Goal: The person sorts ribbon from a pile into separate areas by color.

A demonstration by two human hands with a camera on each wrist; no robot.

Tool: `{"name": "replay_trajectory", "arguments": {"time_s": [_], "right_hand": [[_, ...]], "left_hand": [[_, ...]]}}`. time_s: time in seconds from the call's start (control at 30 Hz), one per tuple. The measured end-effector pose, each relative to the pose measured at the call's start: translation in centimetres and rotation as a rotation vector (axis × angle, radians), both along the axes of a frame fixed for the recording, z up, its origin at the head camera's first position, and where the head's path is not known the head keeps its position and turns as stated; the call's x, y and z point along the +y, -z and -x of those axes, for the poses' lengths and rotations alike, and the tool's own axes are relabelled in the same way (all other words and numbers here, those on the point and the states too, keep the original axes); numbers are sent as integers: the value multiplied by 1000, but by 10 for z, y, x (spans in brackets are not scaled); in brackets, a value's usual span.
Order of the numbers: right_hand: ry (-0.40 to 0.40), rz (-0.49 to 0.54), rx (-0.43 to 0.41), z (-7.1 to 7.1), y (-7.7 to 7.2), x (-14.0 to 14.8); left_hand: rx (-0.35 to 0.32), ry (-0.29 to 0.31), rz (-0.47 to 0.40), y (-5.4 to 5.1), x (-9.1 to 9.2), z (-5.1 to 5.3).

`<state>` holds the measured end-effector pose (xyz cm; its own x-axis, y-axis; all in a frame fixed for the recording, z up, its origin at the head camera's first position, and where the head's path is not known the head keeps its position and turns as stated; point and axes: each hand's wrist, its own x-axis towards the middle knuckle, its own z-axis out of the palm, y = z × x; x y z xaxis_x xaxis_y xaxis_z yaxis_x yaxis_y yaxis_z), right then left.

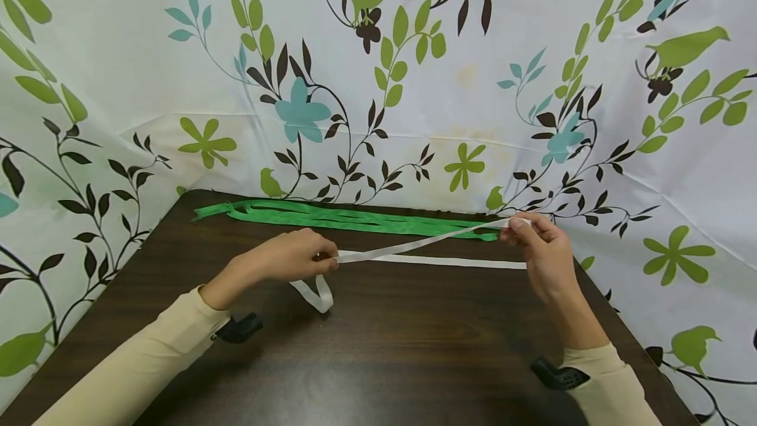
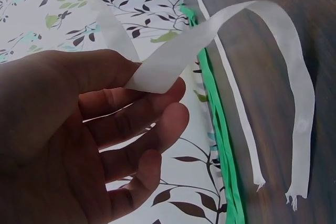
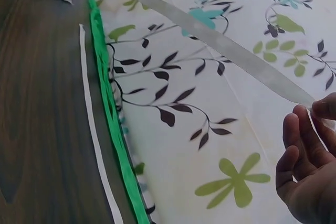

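Observation:
A white fabric strip [image 1: 414,244] runs stretched between both hands above the table, rising toward the right. My left hand [image 1: 298,254] pinches it between thumb and index finger, as the left wrist view shows; past that pinch, a loose tail [image 2: 300,124] with a frayed end curls down. At the strip's other end, my right hand [image 1: 541,252] pinches it between thumb and fingertips. Below, a second white strip [image 1: 461,261] lies straight on the table, its near end frayed in the left wrist view. Behind it lies a bundle of green strips [image 1: 355,219], knotted at its left end.
The dark wooden table [image 1: 402,347] reaches back to a white cloth backdrop [image 1: 378,117] printed with leaves, birds and flowers. The green bundle lies along the table's back edge. A black wrist device [image 1: 239,329] sits at the left sleeve, another [image 1: 558,375] at the right.

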<state>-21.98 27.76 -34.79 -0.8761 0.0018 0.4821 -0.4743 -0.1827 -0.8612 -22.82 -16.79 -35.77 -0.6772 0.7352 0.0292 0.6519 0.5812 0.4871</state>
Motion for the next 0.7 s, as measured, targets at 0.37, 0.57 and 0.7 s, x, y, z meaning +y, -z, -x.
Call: {"name": "replay_trajectory", "arguments": {"time_s": [0.37, 0.57, 0.7], "right_hand": [[41, 34, -16, -1, 3, 30], [104, 60, -36, -5, 9, 50], [128, 92, -46, -6, 10, 60]], "left_hand": [[14, -4, 16, 0, -4, 3], [13, 6, 13, -3, -8, 4], [-8, 16, 0, -7, -12, 4]]}}
